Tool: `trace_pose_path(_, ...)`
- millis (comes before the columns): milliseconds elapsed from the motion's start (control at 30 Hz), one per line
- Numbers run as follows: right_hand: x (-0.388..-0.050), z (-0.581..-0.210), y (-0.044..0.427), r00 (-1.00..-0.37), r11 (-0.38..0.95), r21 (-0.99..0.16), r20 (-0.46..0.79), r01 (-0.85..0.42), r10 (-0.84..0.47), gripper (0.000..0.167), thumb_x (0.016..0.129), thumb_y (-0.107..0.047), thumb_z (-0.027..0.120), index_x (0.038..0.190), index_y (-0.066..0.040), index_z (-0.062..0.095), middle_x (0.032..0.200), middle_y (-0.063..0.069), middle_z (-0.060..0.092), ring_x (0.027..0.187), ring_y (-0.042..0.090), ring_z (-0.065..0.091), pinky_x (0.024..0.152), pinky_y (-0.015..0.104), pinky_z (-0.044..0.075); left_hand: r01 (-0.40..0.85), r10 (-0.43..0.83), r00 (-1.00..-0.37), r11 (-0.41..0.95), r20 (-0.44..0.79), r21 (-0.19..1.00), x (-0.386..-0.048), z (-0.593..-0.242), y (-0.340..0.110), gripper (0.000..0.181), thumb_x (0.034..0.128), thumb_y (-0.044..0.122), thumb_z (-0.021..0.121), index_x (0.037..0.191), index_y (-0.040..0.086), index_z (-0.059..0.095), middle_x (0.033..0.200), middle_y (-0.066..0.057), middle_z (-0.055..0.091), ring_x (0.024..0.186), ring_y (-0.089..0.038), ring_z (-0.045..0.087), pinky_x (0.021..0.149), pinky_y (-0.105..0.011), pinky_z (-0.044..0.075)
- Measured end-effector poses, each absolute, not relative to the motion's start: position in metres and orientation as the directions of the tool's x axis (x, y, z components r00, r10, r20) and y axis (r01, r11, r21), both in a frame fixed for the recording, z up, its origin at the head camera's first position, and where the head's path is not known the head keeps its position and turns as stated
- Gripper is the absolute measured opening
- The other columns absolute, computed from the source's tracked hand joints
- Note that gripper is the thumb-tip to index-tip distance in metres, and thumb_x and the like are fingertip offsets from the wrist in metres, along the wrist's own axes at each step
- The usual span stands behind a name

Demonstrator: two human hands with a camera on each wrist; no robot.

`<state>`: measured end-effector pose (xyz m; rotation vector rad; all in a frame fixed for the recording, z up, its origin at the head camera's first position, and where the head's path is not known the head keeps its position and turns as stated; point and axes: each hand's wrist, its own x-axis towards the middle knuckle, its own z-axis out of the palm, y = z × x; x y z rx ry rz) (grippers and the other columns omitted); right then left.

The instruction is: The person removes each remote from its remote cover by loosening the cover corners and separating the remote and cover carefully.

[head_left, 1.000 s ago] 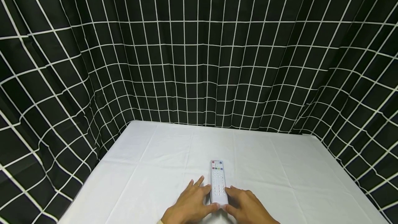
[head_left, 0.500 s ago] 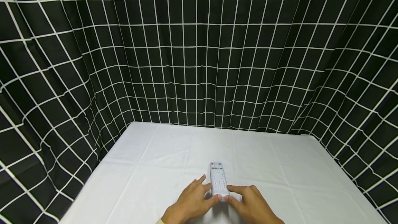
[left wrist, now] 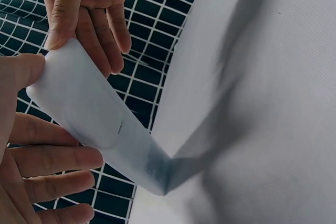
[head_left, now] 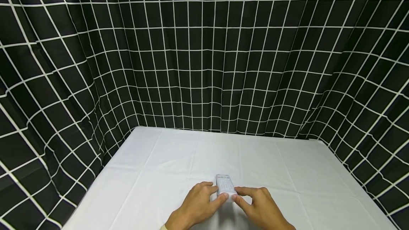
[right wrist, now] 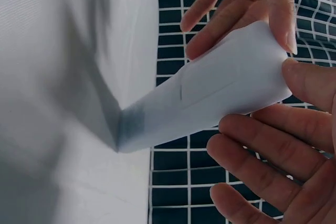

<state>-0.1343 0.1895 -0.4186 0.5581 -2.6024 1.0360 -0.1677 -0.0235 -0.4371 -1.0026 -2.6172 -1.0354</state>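
Observation:
A white remote control [head_left: 225, 183] stands tilted, its near end raised off the table and its far end resting on the cloth. My left hand [head_left: 197, 203] holds the near left corner, with the thumb on the end and the fingers along the side. My right hand [head_left: 262, 206] grips the near right corner in the same manner. Both wrist views show the remote's plain back [left wrist: 100, 103], with its lower edge meeting the white cloth. In the right wrist view the right hand's fingers [right wrist: 252, 161] lie beside and under the remote [right wrist: 210, 82].
A white cloth [head_left: 159, 166] covers the table, with faint fold lines. Black curtains with a white grid [head_left: 204, 63] surround it at the back and on both sides. The table's far edge [head_left: 191, 129] meets the curtain.
The near end of the remote has risen from the table, tilting it up more steeply. Both hands have lifted with it, and the shadow beneath has grown.

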Motion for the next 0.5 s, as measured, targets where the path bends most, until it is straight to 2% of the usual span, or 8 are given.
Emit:
trace_pose_path(33,-0.134,-0.418,0.19,-0.88,0.663,-0.592,0.407,-0.458,-0.244,0.031,0.089,-0.033,0.07,0.1,-0.005,0.075,0.097,0.004,0.072,0.039,-0.006,0.024,0.041,0.02,0.037,0.648,0.528,-0.756,0.518,0.387,0.559,-0.168,-0.436,-0.023,0.061,0.0997,0.049,0.045,0.104,-0.007,0.07,0.107,-0.014,0.068,0.1,-0.026,0.064,0.082,-0.038,0.053)
trace_pose_path(100,-0.134,-0.418,0.19,-0.87,0.66,-0.584,0.432,-0.472,-0.24,0.03,0.089,-0.032,0.07,0.099,-0.005,0.075,0.098,0.004,0.072,0.043,-0.005,0.03,0.045,0.02,0.041,0.667,0.521,-0.74,0.482,0.427,0.568,-0.168,-0.435,-0.023,0.054,0.0996,0.045,0.048,0.088,-0.001,0.073,0.085,0.0,0.071,0.078,-0.011,0.064,0.067,-0.026,0.053)
trace_pose_path(167,-0.133,-0.417,0.19,-0.852,0.659,-0.568,0.467,-0.493,-0.235,0.027,0.089,-0.03,0.07,0.098,-0.005,0.076,0.097,0.003,0.072,0.05,-0.004,0.041,0.051,0.021,0.045,0.687,0.511,-0.723,0.458,0.465,0.564,-0.169,-0.435,-0.022,0.049,0.0994,0.043,0.05,0.072,0.007,0.07,0.064,0.013,0.062,0.059,-0.001,0.052,0.054,-0.019,0.045)
trace_pose_path(233,-0.133,-0.416,0.189,-0.839,0.661,-0.554,0.492,-0.507,-0.231,0.025,0.09,-0.029,0.07,0.097,-0.006,0.076,0.097,0.001,0.072,0.061,-0.002,0.052,0.055,0.022,0.048,0.695,0.499,-0.716,0.442,0.488,0.567,-0.169,-0.434,-0.022,0.049,0.0994,0.042,0.051,0.06,0.015,0.061,0.05,0.02,0.045,0.049,0.002,0.037,0.046,-0.017,0.038)
trace_pose_path(267,-0.133,-0.415,0.189,-0.833,0.663,-0.546,0.505,-0.512,-0.227,0.025,0.09,-0.029,0.07,0.096,-0.006,0.076,0.096,0.0,0.072,0.068,0.0,0.057,0.059,0.024,0.051,0.7,0.494,-0.711,0.436,0.5,0.565,-0.17,-0.433,-0.021,0.049,0.0996,0.042,0.051,0.057,0.018,0.056,0.047,0.021,0.038,0.047,0.001,0.033,0.045,-0.017,0.036)
trace_pose_path(400,-0.132,-0.41,0.187,-0.827,0.668,-0.541,0.523,-0.51,-0.208,0.025,0.09,-0.029,0.07,0.094,-0.006,0.076,0.093,-0.004,0.073,0.084,0.008,0.065,0.068,0.029,0.055,0.719,0.472,-0.694,0.417,0.543,0.556,-0.169,-0.43,-0.02,0.054,0.0998,0.041,0.051,0.05,0.019,0.047,0.045,0.018,0.037,0.048,0.001,0.038,0.049,-0.017,0.041)
trace_pose_path(500,-0.131,-0.407,0.186,-0.833,0.667,-0.556,0.522,-0.496,-0.184,0.023,0.09,-0.029,0.07,0.093,-0.007,0.076,0.092,-0.006,0.072,0.086,0.011,0.067,0.07,0.032,0.055,0.731,0.448,-0.682,0.412,0.577,0.544,-0.168,-0.429,-0.019,0.052,0.1,0.039,0.051,0.054,0.017,0.058,0.057,0.013,0.058,0.06,-0.002,0.054,0.057,-0.02,0.048)
